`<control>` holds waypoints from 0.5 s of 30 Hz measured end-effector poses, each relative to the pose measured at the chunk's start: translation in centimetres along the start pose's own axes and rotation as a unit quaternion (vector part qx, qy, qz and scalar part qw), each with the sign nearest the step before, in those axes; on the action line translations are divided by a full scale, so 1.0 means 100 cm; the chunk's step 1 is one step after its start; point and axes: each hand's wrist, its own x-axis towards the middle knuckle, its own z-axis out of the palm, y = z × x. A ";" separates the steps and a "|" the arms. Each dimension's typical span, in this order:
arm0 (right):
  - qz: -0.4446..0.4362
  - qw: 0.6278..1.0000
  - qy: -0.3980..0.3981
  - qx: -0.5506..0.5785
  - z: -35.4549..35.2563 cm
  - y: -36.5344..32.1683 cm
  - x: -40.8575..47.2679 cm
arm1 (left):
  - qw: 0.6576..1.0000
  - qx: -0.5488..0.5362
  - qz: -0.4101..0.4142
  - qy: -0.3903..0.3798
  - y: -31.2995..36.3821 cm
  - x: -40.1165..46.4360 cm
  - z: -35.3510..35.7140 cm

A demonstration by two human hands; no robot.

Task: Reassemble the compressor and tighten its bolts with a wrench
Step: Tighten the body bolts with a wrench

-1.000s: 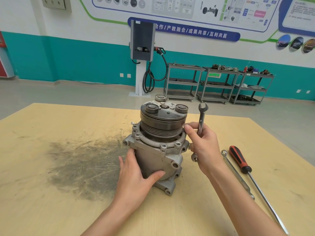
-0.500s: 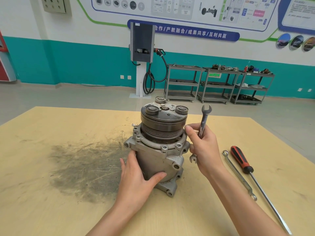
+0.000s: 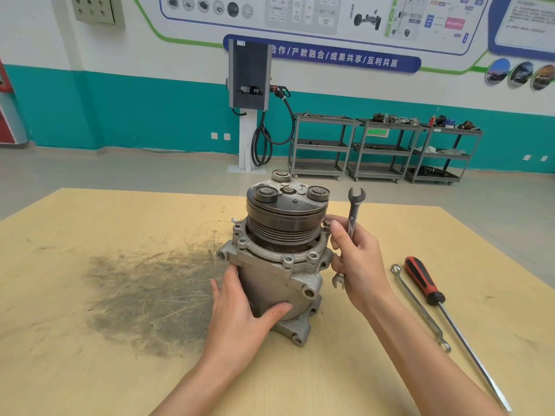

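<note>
The grey metal compressor (image 3: 279,274) stands upright on the wooden table (image 3: 90,370), its dark grooved pulley on top. My left hand (image 3: 240,319) wraps the lower body, thumb across the front. My right hand (image 3: 357,259) sits at the compressor's right flange, holding an open-ended wrench (image 3: 354,211) upright in the palm, while its fingertips pinch a small bolt (image 3: 326,225) at the flange rim. The wrench's lower jaw shows below the hand. Several bolt holes ring the flange.
A long ring spanner (image 3: 420,307) and a red-and-black screwdriver (image 3: 426,283) lie on the table to the right. A dark grimy stain (image 3: 144,289) covers the table left of the compressor. Metal shelving carts (image 3: 384,148) and a wall charger (image 3: 249,76) stand far behind.
The view has shifted slightly. My right hand's fingertips have stayed at the right flange, working at the bolt; the wrench sits a touch more upright. My left hand keeps its hold.
</note>
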 end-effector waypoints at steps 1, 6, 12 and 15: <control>0.002 1.000 0.003 -0.004 0.000 0.000 0.000 | 1.000 0.000 0.004 0.001 0.000 0.000 0.000; 0.003 1.000 0.029 -0.006 0.001 -0.001 0.002 | 1.000 -0.006 -0.005 0.000 -0.001 0.000 0.001; 0.005 1.000 0.020 0.002 0.001 0.001 0.000 | 1.000 -0.007 -0.007 -0.009 -0.002 -0.001 0.000; 0.009 1.000 0.028 -0.007 0.001 -0.001 0.000 | 1.000 -0.003 -0.011 -0.009 -0.002 0.000 0.000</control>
